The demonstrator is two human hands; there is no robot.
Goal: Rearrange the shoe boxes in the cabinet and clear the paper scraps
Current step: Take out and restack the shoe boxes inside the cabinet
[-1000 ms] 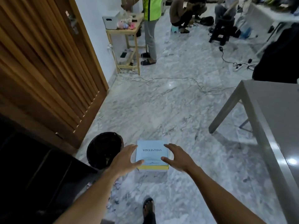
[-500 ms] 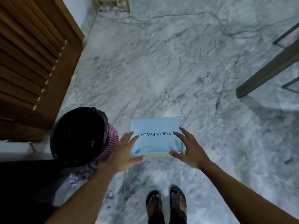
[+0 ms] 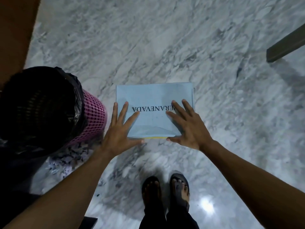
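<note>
A light blue shoe box [image 3: 153,96] with a yellow base and the upside-down word VERANEVADA lies flat on the marble floor. My left hand [image 3: 119,129] rests spread on its near left corner, fingers on the lid, thumb at the front edge. At the near right corner my right hand [image 3: 186,124] lies the same way, fingers apart on the lid. Paper scraps [image 3: 66,162] lie scattered on the floor at the foot of the bin, left of my left forearm.
A pink mesh waste bin [image 3: 94,116] with a black liner stands just left of the box. A brown wooden door [image 3: 14,30] fills the upper left. A dark table leg [image 3: 285,48] crosses the upper right. My sandalled feet [image 3: 165,190] stand behind the box.
The view has tilted down and moved closer to the box. Both hands have gone from hovering at the box's near corners to lying on its lid.
</note>
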